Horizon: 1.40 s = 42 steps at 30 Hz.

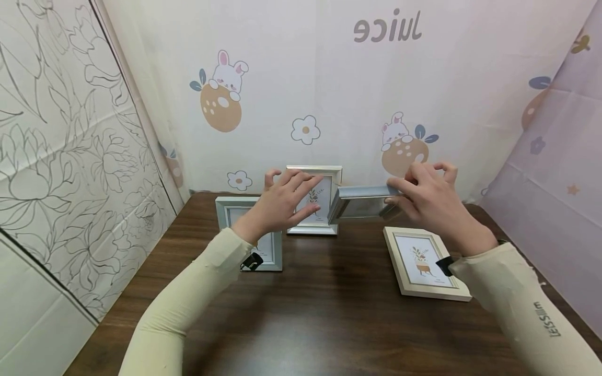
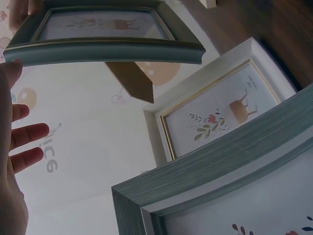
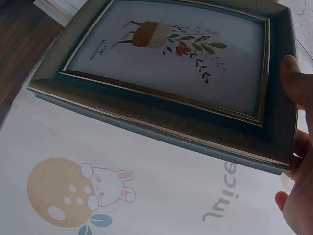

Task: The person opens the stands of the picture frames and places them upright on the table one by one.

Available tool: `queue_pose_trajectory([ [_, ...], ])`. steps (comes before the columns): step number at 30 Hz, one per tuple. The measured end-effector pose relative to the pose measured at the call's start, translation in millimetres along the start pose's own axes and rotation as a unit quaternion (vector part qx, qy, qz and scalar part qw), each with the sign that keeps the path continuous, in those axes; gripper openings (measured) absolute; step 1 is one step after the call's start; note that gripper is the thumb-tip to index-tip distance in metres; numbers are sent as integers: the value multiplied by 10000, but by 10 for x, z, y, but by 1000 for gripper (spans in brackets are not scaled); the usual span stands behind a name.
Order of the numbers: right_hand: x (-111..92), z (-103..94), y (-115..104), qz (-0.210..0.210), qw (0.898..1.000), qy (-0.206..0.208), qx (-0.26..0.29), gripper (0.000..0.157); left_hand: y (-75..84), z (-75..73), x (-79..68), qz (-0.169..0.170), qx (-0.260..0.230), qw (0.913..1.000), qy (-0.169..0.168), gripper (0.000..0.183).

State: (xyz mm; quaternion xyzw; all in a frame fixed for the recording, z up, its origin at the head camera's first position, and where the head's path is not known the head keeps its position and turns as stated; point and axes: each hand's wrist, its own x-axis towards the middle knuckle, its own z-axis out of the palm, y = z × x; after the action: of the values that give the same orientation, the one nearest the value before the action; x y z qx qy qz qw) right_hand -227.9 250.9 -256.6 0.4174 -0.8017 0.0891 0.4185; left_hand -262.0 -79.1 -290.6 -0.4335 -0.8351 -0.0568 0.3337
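Observation:
My right hand (image 1: 425,198) pinches the right end of a blue-grey picture frame (image 1: 369,192), thumb on one face and fingers on the other. That frame is tilted above the table, and its fold-out stand (image 2: 132,82) sticks out behind it in the left wrist view. My left hand (image 1: 284,201) hovers to its left with fingers spread and relaxed, overlapping a white picture frame (image 1: 312,230) with a gold inner border, which stands near the back wall. Below my left wrist a grey-green picture frame (image 1: 277,256) stands upright, partly hidden by the hand and sleeve.
A cream picture frame (image 1: 400,269) stands angled on the right, beneath my right forearm. All of them are on a dark wooden table (image 1: 324,308). A printed curtain (image 1: 291,68) hangs behind it, with a flower-patterned panel (image 1: 70,141) on the left.

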Motion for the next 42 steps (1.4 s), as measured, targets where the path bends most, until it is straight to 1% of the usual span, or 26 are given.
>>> queue_pose_trajectory([
  [3,-4,18,-4,65,10000,4,-1,49,14,13,-5,12,37,10000,58,61],
  [8,-12,46,2,141,9999,-76,-18,51,46,28,-4,65,301,9993,187,62],
  [17,-26,93,-5,203,9998,-81,-9,50,125,62,43,218,551,9958,698,61],
  [20,-19,111,-18,194,9997,-111,34,52,149,79,57,289,613,9946,788,61],
  [26,-13,156,-39,264,9992,-273,94,54,179,91,73,328,619,9945,774,61],
  [29,-10,180,-43,280,9991,-293,97,54,194,83,90,321,504,9956,718,60],
  [33,1,214,-59,226,9992,-303,124,54,222,92,122,325,477,9961,673,57],
  [37,16,244,-85,221,9989,-373,168,54,259,112,152,349,531,9963,570,56],
  [42,27,284,-119,266,9983,-460,222,54,295,136,172,350,608,9960,549,53],
])
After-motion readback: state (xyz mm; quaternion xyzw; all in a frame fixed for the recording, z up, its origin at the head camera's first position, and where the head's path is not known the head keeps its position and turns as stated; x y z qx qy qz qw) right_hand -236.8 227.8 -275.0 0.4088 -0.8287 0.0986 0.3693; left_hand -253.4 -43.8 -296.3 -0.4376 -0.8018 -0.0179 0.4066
